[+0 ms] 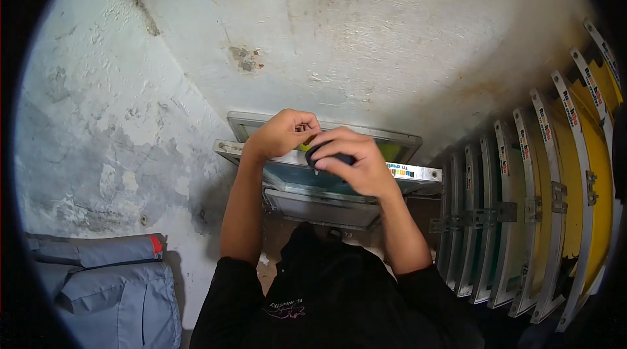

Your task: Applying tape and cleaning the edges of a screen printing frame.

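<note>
Both of my hands are raised in front of a worn white wall, over a stack of metal-framed printing screens (405,173) leaning against it. My right hand (356,163) is closed around a small dark round object (321,152), perhaps a roll of tape; only its edge shows. My left hand (282,132) is curled right beside it, fingertips pinched at the object's top left. What the left fingers pinch is too small to tell. The nearest screen has teal mesh; the one behind shows yellow-green mesh.
A row of upright aluminium screen frames (522,218) with yellow and green mesh stands along the right. Folded grey fabric (111,284) lies at lower left. The wall (326,35) is cracked and stained. My black shirt fills the lower middle.
</note>
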